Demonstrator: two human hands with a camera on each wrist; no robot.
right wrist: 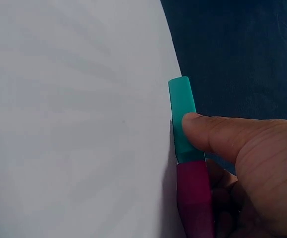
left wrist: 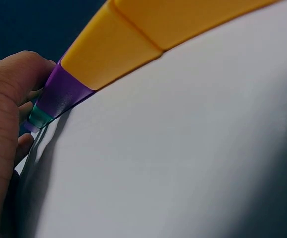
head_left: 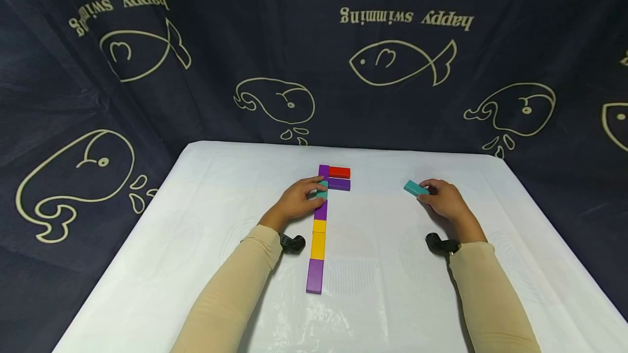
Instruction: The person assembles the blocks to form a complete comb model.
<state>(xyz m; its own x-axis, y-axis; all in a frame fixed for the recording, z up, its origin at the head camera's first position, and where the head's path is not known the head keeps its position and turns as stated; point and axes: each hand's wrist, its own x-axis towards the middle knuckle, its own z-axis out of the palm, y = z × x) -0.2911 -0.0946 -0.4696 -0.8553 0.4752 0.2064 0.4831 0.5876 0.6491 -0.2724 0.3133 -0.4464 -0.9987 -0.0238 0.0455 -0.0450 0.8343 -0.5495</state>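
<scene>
Well right of the block line (head_left: 319, 233) on the tabletop (head_left: 196, 222), my right hand (head_left: 448, 200) pinches a teal block (head_left: 416, 188), my left hand (head_left: 296, 200) another (head_left: 322, 190); both look light, rigid, smooth, best gripped across their long sides.

Teal block (head_left: 416, 188) pinched, tilted; second teal block (head_left: 322, 190) within block row.

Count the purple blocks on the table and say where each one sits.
4 visible. One purple block ends the line nearest the person, one lies mid-line by the left hand, one at the far end, and one beside it under the red block. Hands may hide more.
</scene>
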